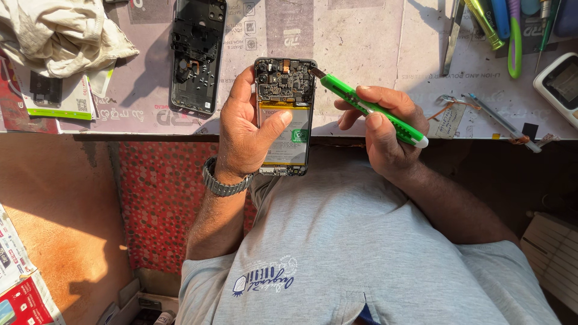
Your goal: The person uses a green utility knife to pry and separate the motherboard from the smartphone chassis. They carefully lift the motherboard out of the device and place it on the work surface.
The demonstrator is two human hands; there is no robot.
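My left hand [244,132] grips an opened phone [285,114] upright, its back removed so the dark circuit board at the top and the pale battery below are exposed; my thumb lies across the battery. My right hand [385,123] holds a green utility knife [370,108] with a white end, its small blade tip touching the phone's upper right corner. A metal watch sits on my left wrist.
A removed black phone back frame [197,55] lies on the work mat [355,42] at upper left. A crumpled white cloth [60,33] is at the far left. Tweezers, pens and tools [509,30] lie top right, a white device [560,84] at the right edge.
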